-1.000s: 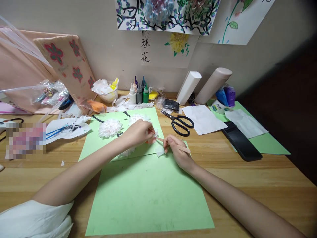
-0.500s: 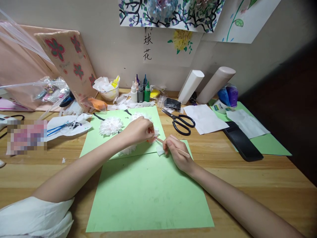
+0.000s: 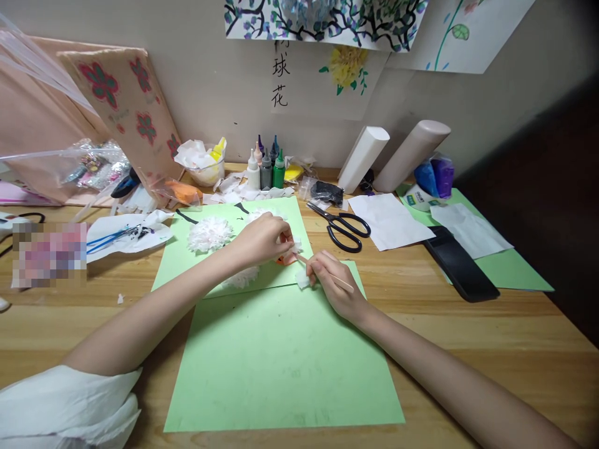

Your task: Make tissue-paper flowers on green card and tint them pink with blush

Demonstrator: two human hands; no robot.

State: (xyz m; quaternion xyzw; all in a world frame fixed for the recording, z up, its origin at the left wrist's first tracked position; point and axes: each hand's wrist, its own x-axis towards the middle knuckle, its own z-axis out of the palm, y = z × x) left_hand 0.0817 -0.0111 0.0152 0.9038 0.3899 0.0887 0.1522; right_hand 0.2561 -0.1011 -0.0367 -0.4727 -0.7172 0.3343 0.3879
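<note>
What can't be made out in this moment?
- Head view: whether the left hand grips anything; its own fingers hide it.
- Head view: the middle of the pale stick, covered by the right hand.
- Head view: part of the lower white flower, behind the left forearm.
- Head view: the pixelated item, blurred.
- Head view: the branch picture's top, cut off by the upper edge.

The left hand (image 3: 264, 240), over a green sheet (image 3: 174, 262) with fluffy white flowers (image 3: 210, 234), seems to pinch a pale scrap (image 3: 296, 245); the right hand (image 3: 336, 288) holds a thin stick (image 3: 343, 284). Black-handled scissors (image 3: 331, 218) lie on the worktop (image 3: 88, 330).
</note>
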